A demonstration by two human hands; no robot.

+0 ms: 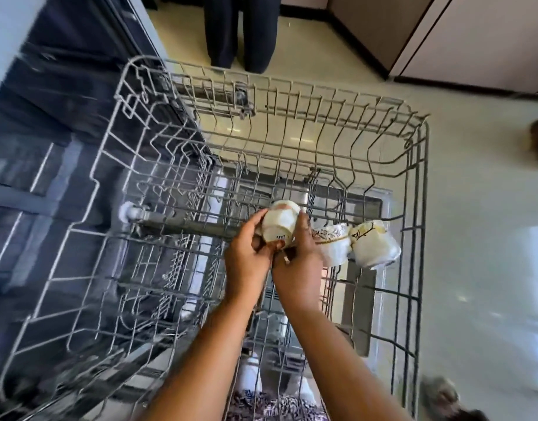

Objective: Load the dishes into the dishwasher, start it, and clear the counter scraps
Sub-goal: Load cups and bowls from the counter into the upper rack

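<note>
- Pale kitchen floor (480, 208) lies under a grey wire dishwasher rack (423, 226), which is pulled out in front of you. Someone's dark trouser legs (240, 34) stand beyond its far edge.
- Your left hand (246, 262) and right hand (299, 268) both curl round one cream cup (281, 221), base up, over the middle of the rack.
- Motion blur hides whether it touches the wires; it seems just above them.
- A patterned cup (334, 246) and a gold-marked cup (374, 249) sit side by side in the rack, just right of your right hand.
</note>
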